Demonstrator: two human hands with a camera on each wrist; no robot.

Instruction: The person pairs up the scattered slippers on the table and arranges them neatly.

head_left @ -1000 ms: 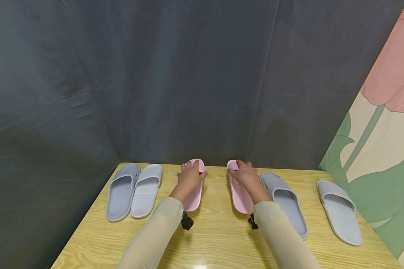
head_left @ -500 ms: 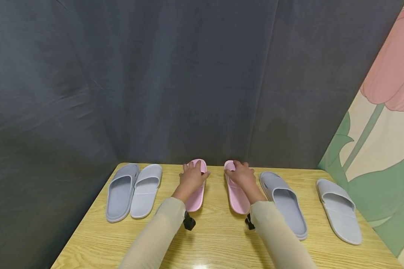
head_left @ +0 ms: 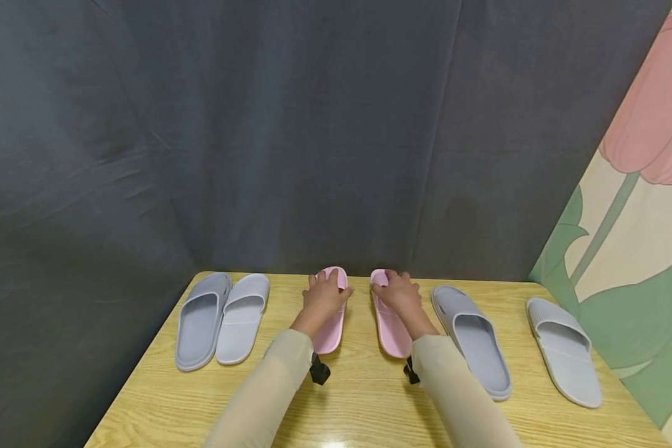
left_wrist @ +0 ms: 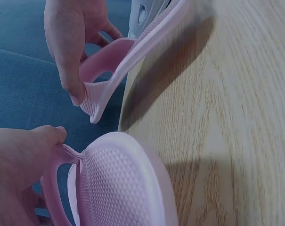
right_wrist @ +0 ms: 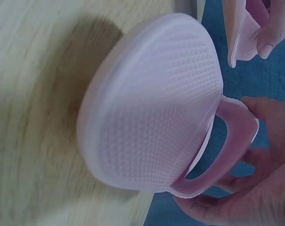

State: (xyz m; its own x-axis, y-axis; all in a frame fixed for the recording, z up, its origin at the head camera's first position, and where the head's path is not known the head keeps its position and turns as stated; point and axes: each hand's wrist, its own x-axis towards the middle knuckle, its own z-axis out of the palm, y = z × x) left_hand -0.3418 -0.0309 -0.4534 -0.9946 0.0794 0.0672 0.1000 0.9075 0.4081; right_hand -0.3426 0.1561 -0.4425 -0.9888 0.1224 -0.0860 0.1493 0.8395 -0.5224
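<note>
Two pink slippers hang just over the wooden table, their shadows showing on the wood below. My left hand (head_left: 322, 298) grips the left pink slipper (head_left: 330, 333) across its strap, thumb on the inner side. With fingers and thumb around the strap edges, my right hand (head_left: 400, 294) holds the right pink slipper (head_left: 393, 333). Their toe ends point away from me, with a narrow gap between the two. In the right wrist view, the dimpled insole of the right pink slipper (right_wrist: 151, 108) faces the camera, and the strap stands up between the fingers.
A grey slipper (head_left: 198, 330) and a white slipper (head_left: 243, 323) lie side by side at the table's left. Right of my right hand is another grey slipper (head_left: 484, 348), then a white slipper (head_left: 568, 361). A dark curtain (head_left: 336, 137) hangs behind the table (head_left: 364, 404).
My hands have drawn closer together, the left moving right and the right moving left, each bringing its pink slipper. The grey and white slippers stay put.
</note>
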